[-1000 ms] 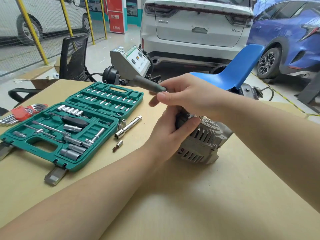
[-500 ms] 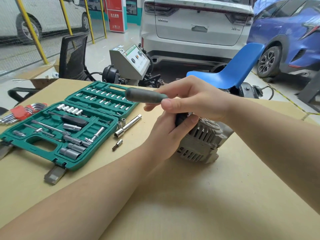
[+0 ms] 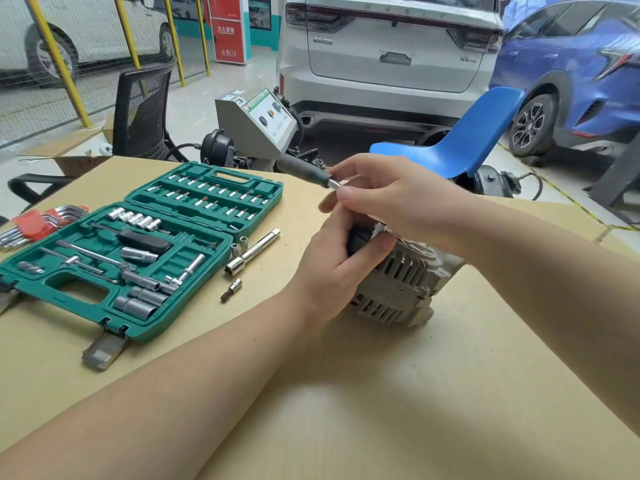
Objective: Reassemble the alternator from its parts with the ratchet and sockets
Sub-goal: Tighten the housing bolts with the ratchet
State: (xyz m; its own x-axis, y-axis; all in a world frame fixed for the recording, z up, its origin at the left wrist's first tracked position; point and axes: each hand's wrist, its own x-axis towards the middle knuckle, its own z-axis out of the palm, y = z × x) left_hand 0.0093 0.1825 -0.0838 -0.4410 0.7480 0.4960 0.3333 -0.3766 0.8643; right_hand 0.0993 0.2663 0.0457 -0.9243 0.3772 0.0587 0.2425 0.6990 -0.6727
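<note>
On the workbench, the left hand [image 3: 332,261] grips the closed-up alternator [image 3: 401,289] while the right hand [image 3: 388,199] pinches the ratchet [image 3: 304,171] over its top — assembly seemingly late-stage, final fasteners likely remaining, sockets [image 3: 239,245] loose nearby.

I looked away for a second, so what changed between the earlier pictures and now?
The right hand swung the grey-handled ratchet: its handle dipped toward the open green socket case, then swung back up and away. The left hand kept gripping the silver finned alternator. The loose sockets stayed put.
</note>
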